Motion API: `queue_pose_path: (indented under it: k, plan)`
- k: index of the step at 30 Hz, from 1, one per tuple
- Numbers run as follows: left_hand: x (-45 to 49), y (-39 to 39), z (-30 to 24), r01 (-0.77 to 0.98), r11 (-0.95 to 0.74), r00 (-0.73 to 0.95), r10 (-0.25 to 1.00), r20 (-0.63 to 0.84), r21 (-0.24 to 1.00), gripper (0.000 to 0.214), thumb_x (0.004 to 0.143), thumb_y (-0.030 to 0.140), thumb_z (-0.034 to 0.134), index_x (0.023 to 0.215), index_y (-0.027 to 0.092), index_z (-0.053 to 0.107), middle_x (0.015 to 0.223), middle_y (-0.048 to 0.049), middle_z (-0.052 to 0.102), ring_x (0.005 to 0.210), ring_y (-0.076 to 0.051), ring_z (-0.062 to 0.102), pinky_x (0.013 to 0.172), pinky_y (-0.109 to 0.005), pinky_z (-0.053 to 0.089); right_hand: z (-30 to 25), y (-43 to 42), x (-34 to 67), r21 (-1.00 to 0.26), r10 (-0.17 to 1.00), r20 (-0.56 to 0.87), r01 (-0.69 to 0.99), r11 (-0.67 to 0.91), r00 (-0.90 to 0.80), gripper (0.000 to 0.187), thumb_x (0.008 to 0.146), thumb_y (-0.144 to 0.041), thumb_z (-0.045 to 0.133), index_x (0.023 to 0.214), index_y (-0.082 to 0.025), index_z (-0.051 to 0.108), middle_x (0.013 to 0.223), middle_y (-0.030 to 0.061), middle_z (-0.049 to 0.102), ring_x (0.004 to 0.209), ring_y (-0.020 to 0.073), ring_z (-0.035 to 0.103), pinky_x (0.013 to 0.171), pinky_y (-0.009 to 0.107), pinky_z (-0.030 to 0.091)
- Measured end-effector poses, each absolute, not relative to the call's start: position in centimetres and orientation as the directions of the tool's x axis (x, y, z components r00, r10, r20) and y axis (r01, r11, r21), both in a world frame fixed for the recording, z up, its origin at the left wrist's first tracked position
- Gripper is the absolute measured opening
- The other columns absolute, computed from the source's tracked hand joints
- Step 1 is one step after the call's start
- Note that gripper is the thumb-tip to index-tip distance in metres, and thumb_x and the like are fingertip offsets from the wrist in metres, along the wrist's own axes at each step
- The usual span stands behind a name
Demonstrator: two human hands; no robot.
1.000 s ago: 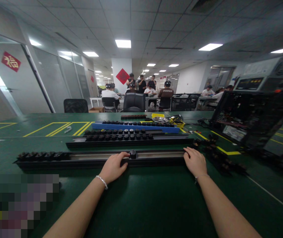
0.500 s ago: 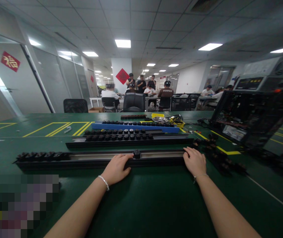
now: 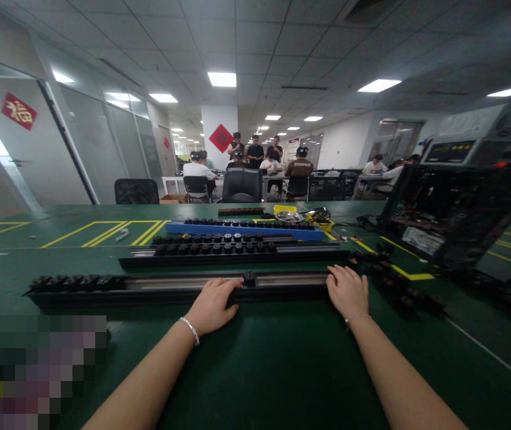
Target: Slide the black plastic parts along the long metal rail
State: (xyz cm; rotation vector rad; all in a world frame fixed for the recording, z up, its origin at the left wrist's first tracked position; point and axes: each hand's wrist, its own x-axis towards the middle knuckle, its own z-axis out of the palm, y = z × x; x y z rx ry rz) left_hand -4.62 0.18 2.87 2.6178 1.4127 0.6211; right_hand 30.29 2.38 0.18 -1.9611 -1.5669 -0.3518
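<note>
A long black rail (image 3: 157, 288) lies across the green table in front of me. Several black clips (image 3: 74, 281) sit bunched at its left end, and one single black clip (image 3: 249, 278) stands on the rail near the middle. My left hand (image 3: 213, 303) rests on the rail's front edge with its fingers stretched flat, the fingertips touching that single clip. My right hand (image 3: 348, 289) lies on the rail's right end, fingers curled over it.
Two more black rails (image 3: 233, 254) and a blue rail (image 3: 242, 229) with clips lie behind. A loose pile of black clips (image 3: 394, 283) sits at right, beside an open computer case (image 3: 456, 212). A yellow tray (image 3: 285, 209) and metal bowl stand farther back. People sit at distant tables.
My left hand has slid to the right along the rail, pushing the single clip with it. My right hand has shifted slightly left on the rail's end.
</note>
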Motion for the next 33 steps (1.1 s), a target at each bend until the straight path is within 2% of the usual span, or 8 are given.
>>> queue_pose_path:
  k: [4,9,13,19,27,33]
  plan:
    - [-4.4,0.1,2.9,0.777,-0.562,0.487,0.822,0.294,0.284,0.055,0.073,0.023,0.059,0.127,0.025,0.047,0.125,-0.0053,0.059,0.114,-0.025,0.051,0.1,-0.042,0.034,0.6,2.1,27.2,-0.25,0.798,0.591,0.967,0.043,0.118,0.041,0.086,-0.03,0.034,0.113,-0.021,0.063,0.124,0.0066,0.06,0.122,0.0244,0.043,0.107,0.049,0.023]
    - [-4.3,0.1,2.8,0.781,-0.569,0.496,0.816,0.297,0.258,0.058,0.072,0.024,0.06,0.128,0.027,0.045,0.125,-0.0038,0.059,0.112,-0.025,0.052,0.097,-0.041,0.035,1.2,1.6,21.6,-0.239,0.805,0.58,0.92,0.312,-0.122,0.041,0.086,-0.03,0.036,0.119,-0.02,0.059,0.126,0.0064,0.058,0.124,0.0235,0.042,0.107,0.046,0.026]
    - [-4.3,0.1,2.7,0.781,-0.582,0.507,0.803,0.312,0.228,0.062,0.07,0.024,0.06,0.129,0.027,0.043,0.125,-0.0026,0.059,0.11,-0.025,0.052,0.096,-0.041,0.035,1.6,1.1,18.0,-0.291,0.825,0.531,0.872,0.393,-0.194,0.044,0.088,-0.031,0.036,0.125,-0.017,0.055,0.13,0.0071,0.055,0.126,0.0225,0.041,0.108,0.043,0.026]
    - [-4.1,0.2,2.6,0.779,-0.597,0.529,0.789,0.312,0.19,0.06,0.069,0.023,0.06,0.127,0.026,0.044,0.13,-0.0025,0.056,0.109,-0.025,0.051,0.095,-0.041,0.035,1.9,0.8,15.5,-0.32,0.856,0.45,0.849,0.421,-0.255,0.047,0.088,-0.033,0.037,0.131,-0.017,0.049,0.134,0.0074,0.051,0.128,0.0222,0.038,0.11,0.043,0.022]
    - [-3.8,0.1,2.4,0.789,-0.597,0.538,0.785,0.307,0.144,0.059,0.069,0.023,0.059,0.126,0.024,0.044,0.129,-0.0042,0.056,0.108,-0.026,0.05,0.095,-0.041,0.033,2.5,1.1,13.8,-0.437,0.922,0.38,0.863,0.253,-0.078,0.045,0.088,-0.041,0.04,0.126,-0.021,0.053,0.126,0.0073,0.058,0.123,0.0226,0.044,0.107,0.046,0.02]
    - [-3.7,0.0,2.4,0.794,-0.599,0.55,0.781,0.296,0.106,0.06,0.069,0.023,0.06,0.127,0.025,0.042,0.134,-0.003,0.052,0.109,-0.024,0.05,0.095,-0.039,0.033,2.2,1.4,13.5,-0.471,0.919,0.394,0.857,0.209,-0.008,0.038,0.086,-0.037,0.045,0.119,-0.024,0.058,0.121,0.0062,0.061,0.12,0.0192,0.047,0.105,0.039,0.021]
